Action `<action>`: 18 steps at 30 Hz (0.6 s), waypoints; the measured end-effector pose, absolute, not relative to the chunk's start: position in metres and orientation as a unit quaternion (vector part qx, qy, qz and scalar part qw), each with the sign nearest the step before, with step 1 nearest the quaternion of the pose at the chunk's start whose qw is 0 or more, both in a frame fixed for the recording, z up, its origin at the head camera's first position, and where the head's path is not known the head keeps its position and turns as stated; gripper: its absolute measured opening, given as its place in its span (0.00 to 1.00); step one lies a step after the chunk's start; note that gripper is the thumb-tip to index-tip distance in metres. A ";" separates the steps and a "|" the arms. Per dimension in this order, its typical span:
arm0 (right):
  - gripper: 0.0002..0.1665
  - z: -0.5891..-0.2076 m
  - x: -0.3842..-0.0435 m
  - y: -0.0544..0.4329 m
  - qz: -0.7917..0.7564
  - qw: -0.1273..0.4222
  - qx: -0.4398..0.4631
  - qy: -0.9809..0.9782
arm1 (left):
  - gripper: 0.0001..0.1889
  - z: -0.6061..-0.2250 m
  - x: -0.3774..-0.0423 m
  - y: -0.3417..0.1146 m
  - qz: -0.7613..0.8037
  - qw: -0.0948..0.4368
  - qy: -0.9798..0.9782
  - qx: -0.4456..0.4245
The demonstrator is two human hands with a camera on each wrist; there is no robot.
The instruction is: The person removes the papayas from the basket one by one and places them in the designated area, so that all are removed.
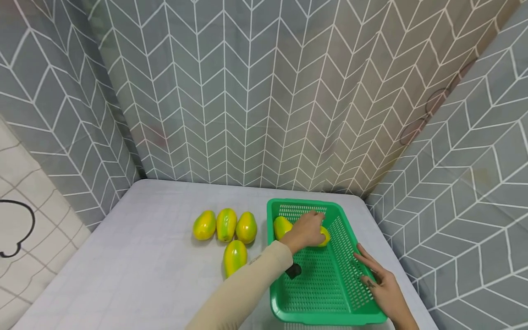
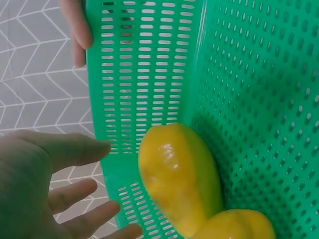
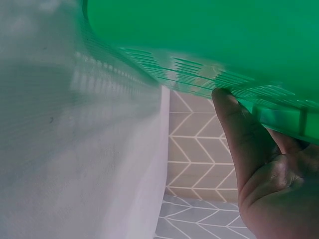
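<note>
My left hand (image 1: 306, 231) is inside the green plastic basket (image 1: 315, 316), over the far part of it. In the left wrist view its fingers (image 2: 82, 149) are spread and hold nothing, just beside a yellow-green papaya (image 2: 177, 174) leaning by the basket wall. A second papaya (image 2: 234, 226) lies against the first. In the head view one papaya (image 1: 282, 227) shows left of the hand, another (image 1: 324, 237) right of it, partly covered. My right hand (image 1: 385, 288) holds the basket's right side at the rim, one digit against the slotted wall in the right wrist view.
Several more papayas (image 1: 226, 224) lie on the white-covered table (image 1: 144, 256) left of the basket, the nearest one (image 1: 235, 256) partly behind my left forearm. Grey patterned curtains (image 1: 247, 91) stand behind and along the right side of the table.
</note>
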State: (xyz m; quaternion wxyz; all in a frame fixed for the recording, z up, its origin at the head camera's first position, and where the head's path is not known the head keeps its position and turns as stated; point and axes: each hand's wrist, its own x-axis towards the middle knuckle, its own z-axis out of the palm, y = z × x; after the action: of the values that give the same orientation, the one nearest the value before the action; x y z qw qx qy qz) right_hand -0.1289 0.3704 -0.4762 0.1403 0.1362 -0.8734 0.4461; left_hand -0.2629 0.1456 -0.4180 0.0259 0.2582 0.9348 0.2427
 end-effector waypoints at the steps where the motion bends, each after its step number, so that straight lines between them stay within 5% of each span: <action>1: 0.31 -0.476 -0.129 0.371 0.446 0.139 0.136 -0.873 | 0.30 -0.418 -0.263 0.146 0.243 0.030 0.934 0.259; 18: 0.30 -0.476 -0.129 0.370 0.440 0.129 0.115 -0.881 | 0.34 -0.436 -0.266 0.154 0.165 0.050 0.946 0.276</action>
State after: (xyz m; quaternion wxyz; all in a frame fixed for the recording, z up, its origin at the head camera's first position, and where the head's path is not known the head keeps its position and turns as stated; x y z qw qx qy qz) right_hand -0.1290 0.3704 -0.4758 0.1288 0.1154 -0.8814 0.4396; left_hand -0.2657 0.1544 -0.4361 0.0504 0.2759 0.9456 0.1648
